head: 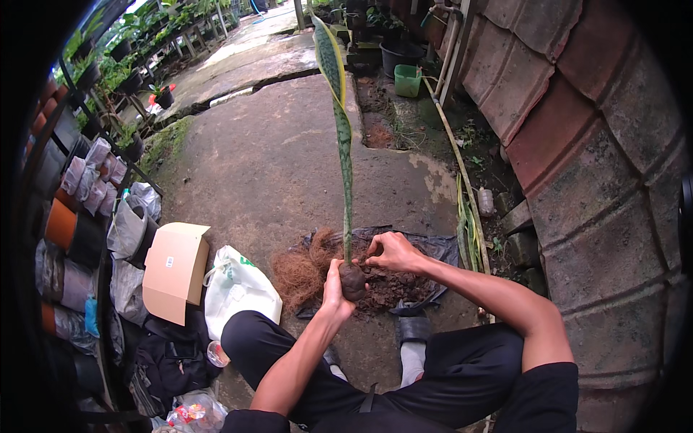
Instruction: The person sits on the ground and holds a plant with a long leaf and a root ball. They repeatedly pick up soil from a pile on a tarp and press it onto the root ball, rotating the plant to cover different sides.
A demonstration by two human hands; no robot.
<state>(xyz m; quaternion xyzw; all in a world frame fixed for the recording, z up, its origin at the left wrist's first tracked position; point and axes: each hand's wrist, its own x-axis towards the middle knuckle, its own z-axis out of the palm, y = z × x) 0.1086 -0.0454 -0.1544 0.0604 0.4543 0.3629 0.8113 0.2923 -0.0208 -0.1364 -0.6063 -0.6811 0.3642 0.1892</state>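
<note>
My left hand (pixel 337 292) is closed around a rounded ball of dark soil (pixel 354 282) at the base of a snake plant cutting (pixel 345 162). Its long leaf, mottled green with yellow margins, stands upright above the ball. To the right of the ball is my right hand (pixel 398 252), thumb and index finger brought together and pointing at it. Whether the fingertips pinch anything is too small to tell. Below both hands lies loose dark soil (pixel 398 284) on a black plastic sheet (pixel 445 249). A heap of brown coconut fibre (pixel 298 273) rests at its left side.
At left are a white bag (pixel 241 287), a cardboard box (pixel 176 265), a black backpack (pixel 168 352) and stacked pots (pixel 62 222). Cut snake plant leaves (pixel 470 233) lie beside a long pole (pixel 460 157) on the right. Roof tiles (pixel 595 243) lean along the right side.
</note>
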